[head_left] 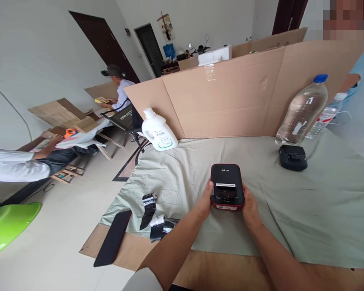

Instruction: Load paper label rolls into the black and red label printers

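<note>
A small black and red box-shaped device with a white label strip rests on the grey-green cloth in front of me. My left hand grips its left side with the thumb at the near corner. My right hand holds its right side. To the left lie two small paper rolls with black tape trailing from them and a flat black strip near the table's cardboard edge.
A second black device sits at the back right beside a large clear bottle and a smaller bottle. A white jug stands by the cardboard screen. Other people work at the left and right.
</note>
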Motion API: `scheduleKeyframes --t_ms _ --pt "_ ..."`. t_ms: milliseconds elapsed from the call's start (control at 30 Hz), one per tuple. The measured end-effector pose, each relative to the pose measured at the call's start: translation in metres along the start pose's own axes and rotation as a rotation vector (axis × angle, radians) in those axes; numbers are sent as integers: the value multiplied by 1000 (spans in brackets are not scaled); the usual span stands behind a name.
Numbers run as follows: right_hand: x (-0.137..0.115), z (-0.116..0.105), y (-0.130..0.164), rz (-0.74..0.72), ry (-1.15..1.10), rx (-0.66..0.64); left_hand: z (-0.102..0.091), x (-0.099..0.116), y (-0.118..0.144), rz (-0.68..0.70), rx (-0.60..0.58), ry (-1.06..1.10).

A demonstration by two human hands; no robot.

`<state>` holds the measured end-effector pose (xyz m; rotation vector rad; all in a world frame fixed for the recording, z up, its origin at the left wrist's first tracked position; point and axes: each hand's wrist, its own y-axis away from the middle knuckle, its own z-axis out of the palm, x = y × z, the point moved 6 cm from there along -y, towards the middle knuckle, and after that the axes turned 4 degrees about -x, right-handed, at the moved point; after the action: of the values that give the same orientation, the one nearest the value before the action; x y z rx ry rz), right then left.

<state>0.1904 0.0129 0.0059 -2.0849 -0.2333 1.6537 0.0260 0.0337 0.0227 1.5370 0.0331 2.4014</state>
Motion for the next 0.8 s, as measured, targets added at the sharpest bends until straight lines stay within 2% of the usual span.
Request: scheduleKeyframes --t_ms 133,200,267,333,400,533,633,700,800 --pt "-5 6 3 77 -171 -105 -1 23 9 162 2 -41" --pt "-10 12 7 20 -169 -170 -11 31 6 170 30 23" --pt "-10 19 13 -33 -134 -247 -30 37 -4 144 78 81" --pt "-1 25 18 -26 -71 -281 -58 48 -20 122 143 119" --pt "13 26 21 11 -15 -247 -91 65 -41 122 207 158" --pt "29 29 24 8 42 -222 -164 120 -85 180 314 180" --pt "27 35 25 -3 100 -283 -216 160 -104 233 535 79" --pt "24 37 26 32 123 -318 -239 176 -111 230 644 -13" --pt "25 39 27 172 122 -376 -258 185 -116 183 717 -106"
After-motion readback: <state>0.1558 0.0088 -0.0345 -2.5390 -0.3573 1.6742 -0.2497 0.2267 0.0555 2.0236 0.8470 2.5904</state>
